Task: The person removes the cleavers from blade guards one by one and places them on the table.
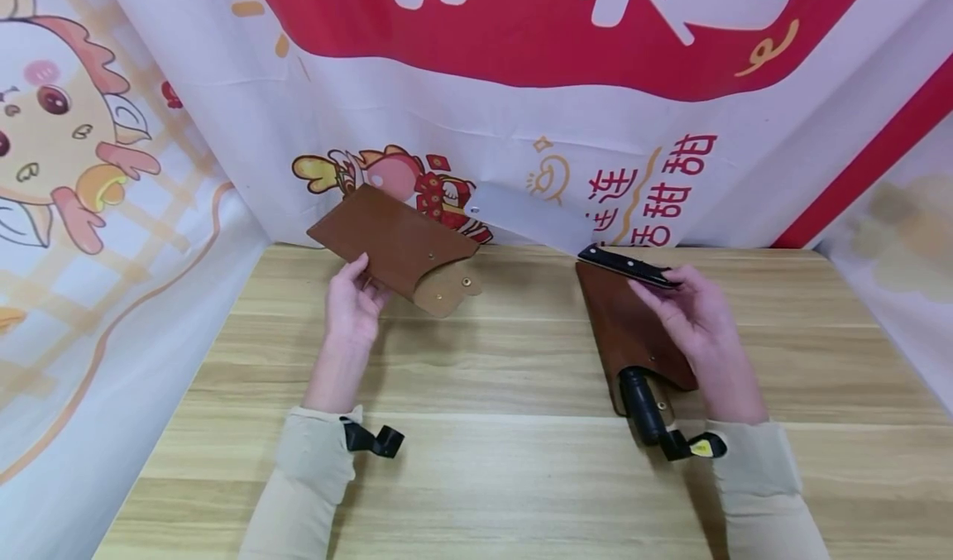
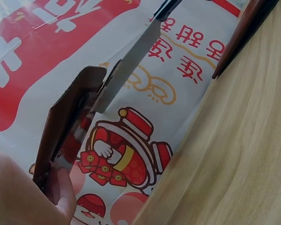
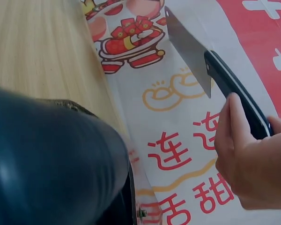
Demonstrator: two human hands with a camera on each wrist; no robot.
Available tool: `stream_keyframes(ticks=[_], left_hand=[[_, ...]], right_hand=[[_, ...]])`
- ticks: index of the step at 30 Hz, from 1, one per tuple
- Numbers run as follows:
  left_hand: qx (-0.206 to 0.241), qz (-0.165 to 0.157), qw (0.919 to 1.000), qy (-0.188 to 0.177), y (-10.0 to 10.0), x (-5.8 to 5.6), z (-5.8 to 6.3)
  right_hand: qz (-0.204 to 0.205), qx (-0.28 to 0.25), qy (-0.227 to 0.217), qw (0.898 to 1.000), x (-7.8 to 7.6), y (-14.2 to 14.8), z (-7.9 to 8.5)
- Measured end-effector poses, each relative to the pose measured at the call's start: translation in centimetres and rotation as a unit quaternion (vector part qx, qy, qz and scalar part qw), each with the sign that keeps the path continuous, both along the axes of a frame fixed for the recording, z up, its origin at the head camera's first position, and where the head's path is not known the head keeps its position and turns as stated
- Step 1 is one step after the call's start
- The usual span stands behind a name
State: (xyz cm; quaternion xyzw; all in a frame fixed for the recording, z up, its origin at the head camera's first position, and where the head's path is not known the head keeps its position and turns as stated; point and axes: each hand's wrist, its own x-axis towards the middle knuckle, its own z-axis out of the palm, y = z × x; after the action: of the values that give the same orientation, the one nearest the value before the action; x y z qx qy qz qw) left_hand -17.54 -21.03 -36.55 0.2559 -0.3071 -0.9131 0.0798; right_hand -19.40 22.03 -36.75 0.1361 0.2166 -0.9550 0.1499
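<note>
A brown leather knife sheath [image 1: 387, 237] is gripped near its lower left edge by my left hand [image 1: 353, 302], raised above the table. Its open end, with a snap flap, faces right; the left wrist view shows that mouth [image 2: 91, 77] spread a little. My right hand [image 1: 696, 312] pinches the black handle of a cleaver [image 1: 539, 219]. The blade points left, toward the sheath and apart from it in the head view. Below the right hand lies a second brown sheath [image 1: 633, 320], with a dark handle [image 1: 642, 407] sticking out of its near end.
Both items are over a wood-grain table [image 1: 491, 477]. A white and red printed cloth [image 1: 462, 113] hangs behind the table's far edge, and another printed cloth [image 1: 149, 312] covers the left side. Black straps [image 1: 375, 440] are on both wrists.
</note>
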Motion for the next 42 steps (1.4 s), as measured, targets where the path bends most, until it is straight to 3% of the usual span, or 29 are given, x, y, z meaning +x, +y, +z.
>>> stream_keyframes(ticks=[6, 12, 15, 19, 25, 29, 34, 37, 42], left_hand=[[0.000, -0.021, 0.9997, -0.009, -0.4, -0.1, 0.0], [-0.034, -0.040, 0.9986, 0.001, -0.5, -0.1, 0.2], [-0.052, -0.059, 0.9969, 0.011, -0.5, 0.1, 0.3], [-0.063, -0.083, 0.9944, 0.019, -0.5, 0.2, 0.5], [-0.099, -0.116, 0.9880, 0.022, -0.5, 0.4, 0.8], [-0.148, -0.153, 0.9767, 0.028, -0.4, 0.6, 1.2], [-0.198, -0.189, 0.9613, 0.033, -0.1, 0.7, 1.6], [-0.204, -0.196, 0.9586, 0.033, 0.2, 0.8, 1.6], [-0.221, -0.199, 0.9545, 0.015, 0.5, 0.7, 1.2]], right_hand=[[0.082, -0.039, 0.034, 0.995, -0.1, -0.7, 0.1], [0.124, -0.093, 0.050, 0.987, 0.3, -0.6, 0.0], [0.173, -0.104, 0.079, 0.976, 0.3, -0.5, -0.1], [0.259, -0.093, 0.141, 0.951, 0.1, -0.8, -0.2], [0.319, 0.018, 0.216, 0.923, 0.1, -1.5, -0.3], [0.331, 0.105, 0.244, 0.906, 0.5, -2.1, -0.1], [0.335, 0.186, 0.241, 0.892, 0.9, -3.2, 0.0], [0.317, 0.259, 0.219, 0.886, 1.1, -3.7, -0.1], [0.302, 0.355, 0.202, 0.862, 1.3, -4.5, -0.2]])
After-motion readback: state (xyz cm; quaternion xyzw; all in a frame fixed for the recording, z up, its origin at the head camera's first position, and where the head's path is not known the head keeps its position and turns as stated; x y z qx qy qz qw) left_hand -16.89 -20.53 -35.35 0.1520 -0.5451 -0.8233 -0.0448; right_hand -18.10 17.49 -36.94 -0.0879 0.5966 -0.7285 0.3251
